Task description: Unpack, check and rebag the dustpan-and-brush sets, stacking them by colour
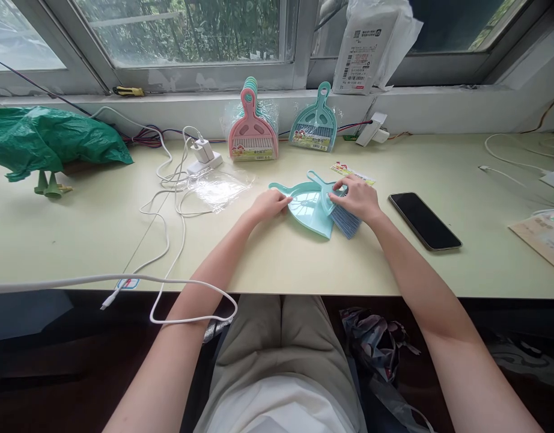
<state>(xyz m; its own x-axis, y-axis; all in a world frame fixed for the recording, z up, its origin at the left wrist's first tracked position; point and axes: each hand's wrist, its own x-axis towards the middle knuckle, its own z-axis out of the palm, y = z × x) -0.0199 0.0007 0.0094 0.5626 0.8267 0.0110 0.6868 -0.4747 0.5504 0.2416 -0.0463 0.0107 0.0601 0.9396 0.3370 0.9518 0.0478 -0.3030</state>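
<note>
Close in, person seated at table point(101, 228). Left hand point(268, 205) flat, fingers loosely spread, touching left rim of teal dustpan point(306, 211) lying mid-table. Right hand point(356, 197) grip pinching small teal brush point(335, 207), blue bristles pointing near-right, brush resting on dustpan. Right: black phone point(423, 221). Left: white cables point(164, 198), clear plastic wrapper point(218, 187). Far: pink packaged dustpan set point(252, 129), teal packaged set point(313, 123) leaning against window ledge; green bag point(47, 138) far left.

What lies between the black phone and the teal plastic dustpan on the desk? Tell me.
In the head view, the right hand and the small brush's blue bristles lie between the teal plastic dustpan and the black phone.
</note>
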